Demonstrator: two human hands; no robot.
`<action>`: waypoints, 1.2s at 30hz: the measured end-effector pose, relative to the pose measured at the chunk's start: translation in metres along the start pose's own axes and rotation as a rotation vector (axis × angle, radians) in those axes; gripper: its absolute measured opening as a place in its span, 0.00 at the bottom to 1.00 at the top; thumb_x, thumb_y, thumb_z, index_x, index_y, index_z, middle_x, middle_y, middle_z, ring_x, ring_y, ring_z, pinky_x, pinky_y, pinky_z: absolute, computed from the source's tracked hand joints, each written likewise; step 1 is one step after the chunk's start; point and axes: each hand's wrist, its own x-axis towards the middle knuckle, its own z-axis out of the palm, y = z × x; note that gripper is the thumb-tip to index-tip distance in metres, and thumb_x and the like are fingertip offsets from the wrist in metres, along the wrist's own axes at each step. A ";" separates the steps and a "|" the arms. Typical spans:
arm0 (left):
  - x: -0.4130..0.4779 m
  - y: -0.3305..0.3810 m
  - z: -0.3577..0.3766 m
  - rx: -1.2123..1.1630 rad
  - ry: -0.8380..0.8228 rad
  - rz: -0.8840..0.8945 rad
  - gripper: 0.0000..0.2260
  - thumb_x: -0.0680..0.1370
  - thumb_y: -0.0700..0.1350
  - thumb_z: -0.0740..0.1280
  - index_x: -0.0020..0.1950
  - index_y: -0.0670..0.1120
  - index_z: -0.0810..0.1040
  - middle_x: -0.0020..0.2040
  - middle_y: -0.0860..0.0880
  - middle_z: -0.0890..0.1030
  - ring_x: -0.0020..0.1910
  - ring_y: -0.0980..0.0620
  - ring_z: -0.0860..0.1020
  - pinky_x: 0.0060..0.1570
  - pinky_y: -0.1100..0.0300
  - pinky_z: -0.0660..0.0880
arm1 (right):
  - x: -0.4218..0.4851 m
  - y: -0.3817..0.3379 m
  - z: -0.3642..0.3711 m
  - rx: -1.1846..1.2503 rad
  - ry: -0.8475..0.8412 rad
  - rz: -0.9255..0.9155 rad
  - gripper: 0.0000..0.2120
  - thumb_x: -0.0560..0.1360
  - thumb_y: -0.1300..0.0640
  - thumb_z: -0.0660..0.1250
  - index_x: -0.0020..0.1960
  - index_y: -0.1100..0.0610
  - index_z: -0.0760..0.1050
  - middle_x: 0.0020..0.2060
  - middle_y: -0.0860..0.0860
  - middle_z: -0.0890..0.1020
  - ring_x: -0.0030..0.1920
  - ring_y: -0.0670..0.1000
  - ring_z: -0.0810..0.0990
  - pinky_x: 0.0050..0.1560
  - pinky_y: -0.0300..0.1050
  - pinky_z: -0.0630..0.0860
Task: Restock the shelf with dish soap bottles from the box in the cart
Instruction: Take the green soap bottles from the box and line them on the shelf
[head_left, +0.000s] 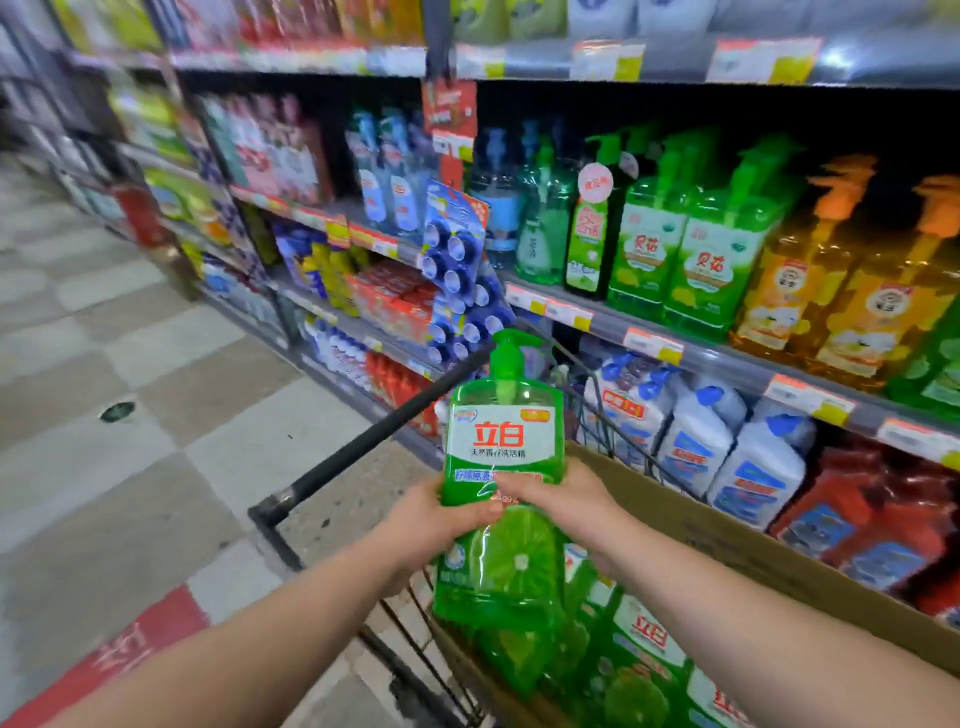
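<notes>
Green bottle (501, 441) clasped by left hand (441, 514) and right hand (566, 501) over cart (363, 441) on tiled floor (156, 338) beside shelf (727, 364).

- Checkered floor (156, 332) underfoot, pale grey and beige tiles, running off down the aisle to the upper left.
- Red strip (119, 654) with white characters cuts across the lower left corner.
- Small dark round spot (117, 411) on a tile, left of centre.
- Tall shelving (727, 366) lines the right side, every tier packed, with orange-and-yellow price tags (652, 344) along the edges.
- Bright glare (836, 57) on the top rail, far right.
</notes>
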 end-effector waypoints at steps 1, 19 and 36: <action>-0.005 0.002 -0.014 -0.005 0.030 0.012 0.11 0.70 0.45 0.75 0.49 0.54 0.78 0.41 0.57 0.85 0.40 0.58 0.84 0.35 0.68 0.77 | 0.003 -0.008 0.013 -0.004 -0.014 -0.017 0.17 0.68 0.55 0.75 0.56 0.53 0.81 0.49 0.49 0.85 0.48 0.45 0.83 0.48 0.36 0.78; -0.092 -0.034 -0.369 -0.028 0.343 0.083 0.12 0.67 0.48 0.77 0.47 0.54 0.78 0.37 0.57 0.84 0.35 0.61 0.83 0.31 0.68 0.76 | 0.056 -0.116 0.371 0.063 -0.296 -0.200 0.13 0.70 0.63 0.73 0.54 0.58 0.81 0.49 0.54 0.85 0.42 0.46 0.84 0.42 0.36 0.80; 0.011 -0.043 -0.542 -0.116 0.430 0.018 0.20 0.68 0.47 0.76 0.57 0.49 0.75 0.49 0.50 0.84 0.47 0.51 0.83 0.47 0.56 0.79 | 0.224 -0.164 0.513 -0.032 -0.421 -0.125 0.11 0.67 0.55 0.76 0.48 0.51 0.81 0.45 0.49 0.86 0.46 0.49 0.85 0.48 0.45 0.81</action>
